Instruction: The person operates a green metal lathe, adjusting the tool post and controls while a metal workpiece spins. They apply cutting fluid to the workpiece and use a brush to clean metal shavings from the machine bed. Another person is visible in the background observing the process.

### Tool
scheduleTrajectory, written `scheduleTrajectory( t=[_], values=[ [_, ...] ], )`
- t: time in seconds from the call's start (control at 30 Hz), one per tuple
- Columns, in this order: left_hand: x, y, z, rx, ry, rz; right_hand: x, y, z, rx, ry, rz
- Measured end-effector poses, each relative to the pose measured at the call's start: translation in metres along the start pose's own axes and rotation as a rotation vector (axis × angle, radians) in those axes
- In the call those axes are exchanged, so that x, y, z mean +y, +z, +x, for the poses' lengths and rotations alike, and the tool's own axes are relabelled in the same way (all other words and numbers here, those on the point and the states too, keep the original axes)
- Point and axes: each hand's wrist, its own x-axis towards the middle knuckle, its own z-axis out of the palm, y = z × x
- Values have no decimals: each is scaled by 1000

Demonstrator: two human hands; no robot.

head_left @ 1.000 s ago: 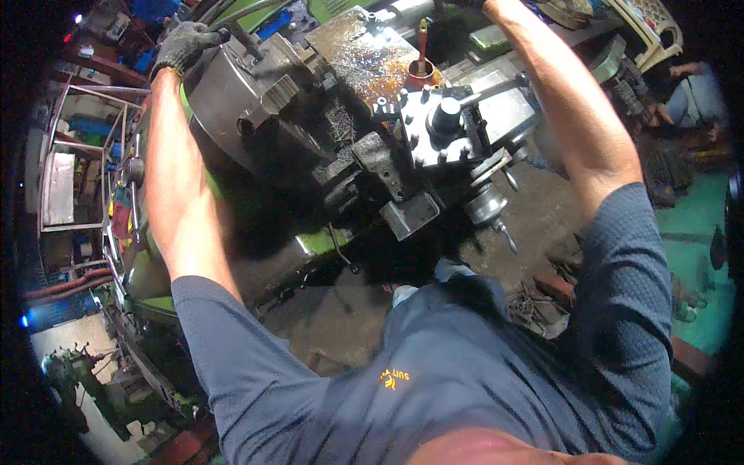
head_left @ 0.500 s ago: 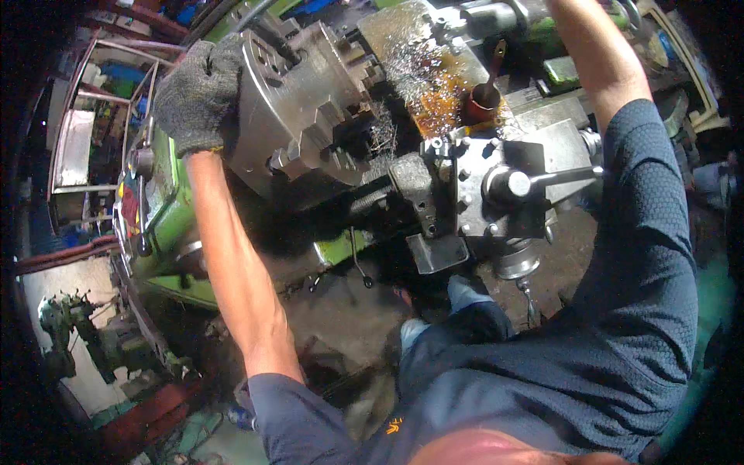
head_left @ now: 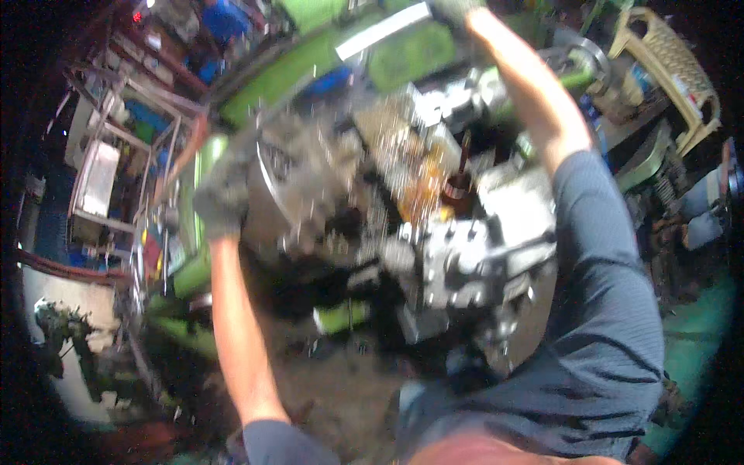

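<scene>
My left hand (head_left: 219,198), in a dark grey knit glove, is at the left side of a large metal lathe chuck (head_left: 298,182). Motion smears its fingers, and I cannot tell whether they grip the rim or lie against it. Stretched far over the machine, my right hand (head_left: 456,8) is also gloved and partly cut off by the upper edge. It is beside the end of a bright white strip (head_left: 384,31) in front of green machine panels; its fingers are hidden. Right of the chuck stands a square bolted tool post (head_left: 457,263) with a lever handle.
Behind the tool post, a reddish cup (head_left: 457,190) with a brush handle in it stands by a wet, oily brown plate (head_left: 411,174). A metal frame rack (head_left: 101,174) is at the left. A beige plastic piece of furniture (head_left: 674,74) is at the far right.
The view has swung upward, and the machine appears lower and blurred. My right hand has come into sight at the top, farther left. My left hand stays by the chuck.
</scene>
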Motion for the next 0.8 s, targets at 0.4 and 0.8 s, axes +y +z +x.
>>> scheduleTrajectory(
  t=[0.4,0.8],
  values=[
    [21,-3,15,-51,-26,5,-181,-131,-344,-544,908,-223],
    [127,7,72,-262,426,176,-372,-159,-465,-499,1516,361]
  ],
)
